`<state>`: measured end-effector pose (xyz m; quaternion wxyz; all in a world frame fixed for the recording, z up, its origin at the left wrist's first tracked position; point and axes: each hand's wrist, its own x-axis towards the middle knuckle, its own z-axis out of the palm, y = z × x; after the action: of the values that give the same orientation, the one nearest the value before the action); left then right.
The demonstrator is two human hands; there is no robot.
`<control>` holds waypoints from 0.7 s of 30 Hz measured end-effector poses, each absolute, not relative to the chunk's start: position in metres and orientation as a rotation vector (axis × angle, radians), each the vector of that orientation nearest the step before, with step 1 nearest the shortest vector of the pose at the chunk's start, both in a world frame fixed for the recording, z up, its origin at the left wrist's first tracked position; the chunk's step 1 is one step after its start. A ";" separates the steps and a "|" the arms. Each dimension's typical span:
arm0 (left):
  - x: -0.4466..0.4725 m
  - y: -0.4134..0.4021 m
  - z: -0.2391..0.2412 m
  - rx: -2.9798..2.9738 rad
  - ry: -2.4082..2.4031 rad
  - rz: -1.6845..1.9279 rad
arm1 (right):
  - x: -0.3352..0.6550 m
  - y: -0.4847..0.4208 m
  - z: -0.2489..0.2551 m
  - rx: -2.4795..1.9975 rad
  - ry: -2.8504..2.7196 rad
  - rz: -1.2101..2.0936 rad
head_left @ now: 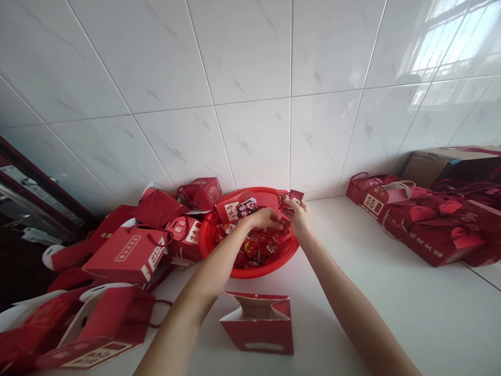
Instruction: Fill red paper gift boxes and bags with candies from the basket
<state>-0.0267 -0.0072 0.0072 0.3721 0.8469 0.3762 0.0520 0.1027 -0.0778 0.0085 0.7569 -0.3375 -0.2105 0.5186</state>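
A red plastic basket (pixel 291 256) against the tiled wall holds several red-wrapped candies (pixel 260 250). My left hand (pixel 268 219) reaches in over them, its fingers curled together at the basket's right side; what they grip, if anything, is too small to make out. At the basket's right rim, my right hand (pixel 298 211) is closed on small red candy packets (pixel 296 195), which stick out above the fingers. A printed red card or packet (pixel 236 208) leans at the basket's back left. In front of the basket stands a red gift box (pixel 260 334) with its top open.
Red gift boxes (pixel 125 250) are piled on the left, some with cord handles. More red boxes (pixel 422 219) stand at the right, beside a brown cardboard carton (pixel 428 163). The white tiled wall (pixel 254 136) rises behind the white countertop (pixel 336 250).
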 end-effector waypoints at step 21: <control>-0.046 0.000 0.019 2.155 1.161 0.552 | 0.103 -0.079 0.012 -0.722 -0.450 1.114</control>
<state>-0.0459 0.0002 0.0189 0.3110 0.8161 0.4400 0.2089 0.1030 -0.0792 0.0119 0.7644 -0.3319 -0.2069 0.5125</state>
